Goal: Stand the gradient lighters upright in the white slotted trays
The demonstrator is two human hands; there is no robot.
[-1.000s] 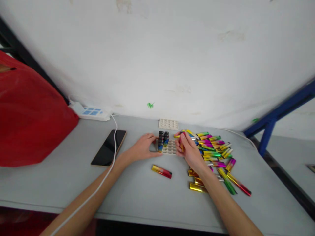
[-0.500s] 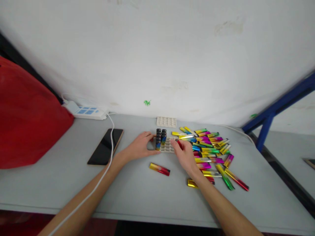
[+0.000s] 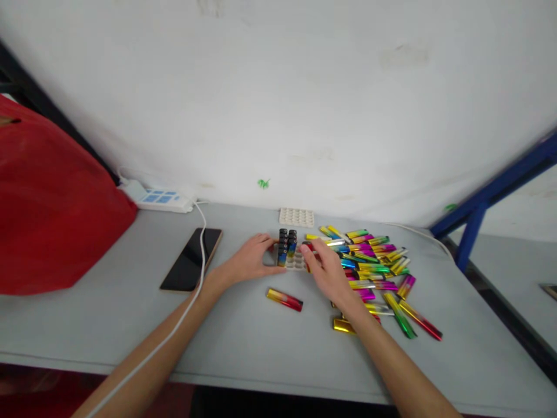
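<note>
A pale tray with round pockets (image 3: 296,263) lies on the grey table, with several dark-topped blue and yellow lighters (image 3: 282,249) upright in its left part. My left hand (image 3: 255,255) curves around the tray's left end, thumb at the near edge and fingers at the far side. Between the thumb and fingers of my right hand (image 3: 324,267) is a red lighter (image 3: 308,248), held upright over the tray's right part; its lower end is partly hidden. One yellow and red lighter (image 3: 284,299) lies flat in front of the tray.
Many coloured lighters (image 3: 374,267) lie in a loose pile at the right. Behind the tray is a second pocketed tray (image 3: 296,217). A phone (image 3: 191,259), a white cable, a power strip (image 3: 165,200) and a red bag (image 3: 56,203) are at the left. A blue frame (image 3: 500,186) stands right.
The red lighter in my right hand has turned from tilted to more upright at the tray. My left hand keeps its place at the tray. The whole view has shifted slightly.
</note>
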